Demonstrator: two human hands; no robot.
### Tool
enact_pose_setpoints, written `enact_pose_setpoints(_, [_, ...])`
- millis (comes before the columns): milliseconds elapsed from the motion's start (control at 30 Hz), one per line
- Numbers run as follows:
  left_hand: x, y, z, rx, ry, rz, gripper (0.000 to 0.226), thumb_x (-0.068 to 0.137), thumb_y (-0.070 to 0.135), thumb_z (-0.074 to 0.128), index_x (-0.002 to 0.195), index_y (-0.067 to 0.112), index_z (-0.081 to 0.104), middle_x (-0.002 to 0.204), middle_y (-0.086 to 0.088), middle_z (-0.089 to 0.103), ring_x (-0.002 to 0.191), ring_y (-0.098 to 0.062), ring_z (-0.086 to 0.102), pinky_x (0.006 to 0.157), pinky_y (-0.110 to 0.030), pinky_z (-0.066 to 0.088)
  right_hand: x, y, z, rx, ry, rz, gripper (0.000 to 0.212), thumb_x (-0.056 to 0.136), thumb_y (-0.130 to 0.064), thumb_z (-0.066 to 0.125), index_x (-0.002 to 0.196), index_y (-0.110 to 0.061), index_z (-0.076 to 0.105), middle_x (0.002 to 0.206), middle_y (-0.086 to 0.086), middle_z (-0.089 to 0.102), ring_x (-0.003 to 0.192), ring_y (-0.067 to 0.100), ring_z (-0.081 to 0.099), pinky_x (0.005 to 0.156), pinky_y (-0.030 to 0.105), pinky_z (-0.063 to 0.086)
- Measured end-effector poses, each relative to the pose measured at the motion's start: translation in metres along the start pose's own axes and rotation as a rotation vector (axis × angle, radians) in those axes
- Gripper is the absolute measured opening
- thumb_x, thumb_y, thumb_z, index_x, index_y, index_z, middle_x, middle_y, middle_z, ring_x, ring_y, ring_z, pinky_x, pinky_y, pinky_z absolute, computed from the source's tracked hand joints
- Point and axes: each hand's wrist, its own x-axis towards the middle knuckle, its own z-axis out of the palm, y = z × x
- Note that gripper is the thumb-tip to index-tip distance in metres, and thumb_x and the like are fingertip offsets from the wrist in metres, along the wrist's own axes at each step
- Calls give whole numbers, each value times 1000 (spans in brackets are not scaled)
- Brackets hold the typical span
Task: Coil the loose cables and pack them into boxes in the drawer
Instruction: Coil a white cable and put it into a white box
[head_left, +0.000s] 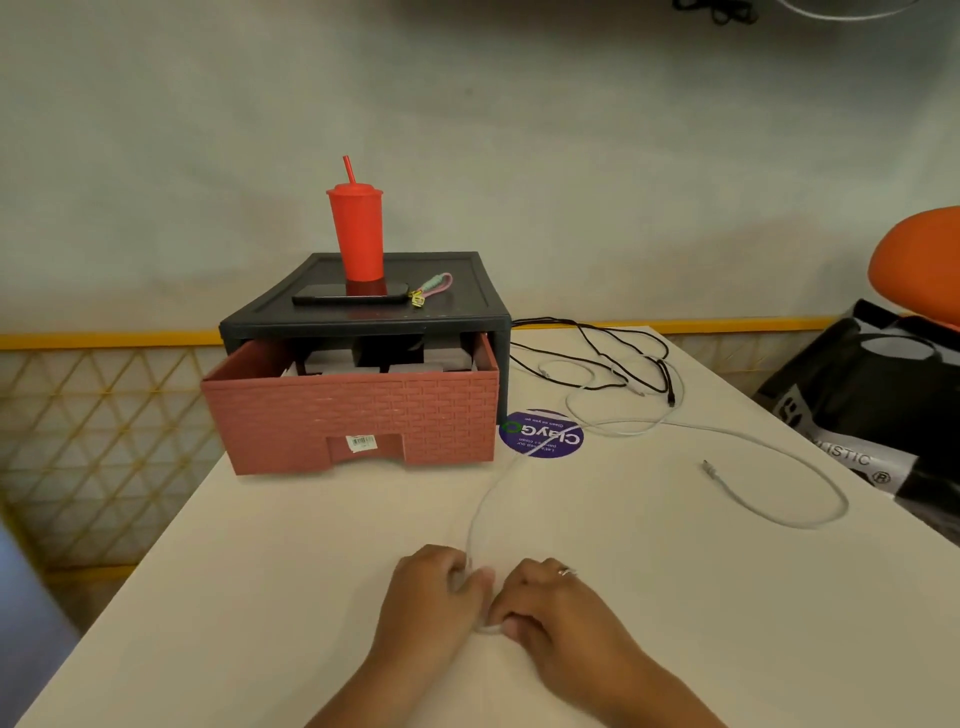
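Observation:
A long white cable (795, 519) lies across the white table (311, 571), looping to the right with its plug end near the middle right. Both hands meet at the near end of it: my left hand (431, 592) and my right hand (550, 597) pinch the cable between their fingertips, a short bend of it showing below them. A black cable (618, 348) and a second thin white cable (587, 387) lie tangled behind, right of the drawer unit. The pink drawer (353, 421) stands pulled open, with dark boxes (363, 358) inside.
A red tumbler (357, 234) with a straw, a phone (348, 296) and a small strap sit on the black drawer unit (488, 312). A purple round sticker (540, 434) marks the table. Black bags (872, 395) and an orange seat stand at the right; yellow mesh railing runs behind.

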Motion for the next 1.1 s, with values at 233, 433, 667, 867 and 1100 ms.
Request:
enact_pose_setpoints(233, [-30,12,-38,-415,-105,-150,23,97,7,42,83,12,60,50,8,51,41,-8,43,43,-18,35,-1,-16,6,208,221,198,34,76,-41,54,110,-39,58,109,-21,43,100,3,50,94,27,42])
enact_pose_setpoints(433, [-47,31,-106,-759,-223,-165,23,80,26,68,66,9,67,45,5,23,37,-4,17,36,-11,15,7,-8,-5,62,292,416,68,84,-22,59,140,-40,26,145,-6,11,119,18,43,111,34,24])
enact_pose_setpoints(667, [-48,43,-147,-1163,-350,-44,46,38,37,91,65,9,66,40,7,27,33,-4,24,30,-14,24,6,-19,-1,-195,169,155,37,88,-41,34,87,-16,61,119,-1,55,107,24,44,92,28,33])
enact_pose_setpoints(867, [-30,57,-139,-1394,48,79,28,96,11,37,120,15,51,64,9,59,56,-4,53,54,-18,47,-3,-34,15,-302,173,-56,33,88,-34,34,67,-17,52,60,-2,54,54,22,50,57,27,42])
enact_pose_setpoints(1100, [-19,52,-92,-519,249,394,57,98,-3,31,144,25,13,125,27,47,98,28,44,89,5,28,-13,-46,18,-390,254,-149,26,85,-31,42,62,-22,34,44,-7,42,38,14,35,45,16,22])
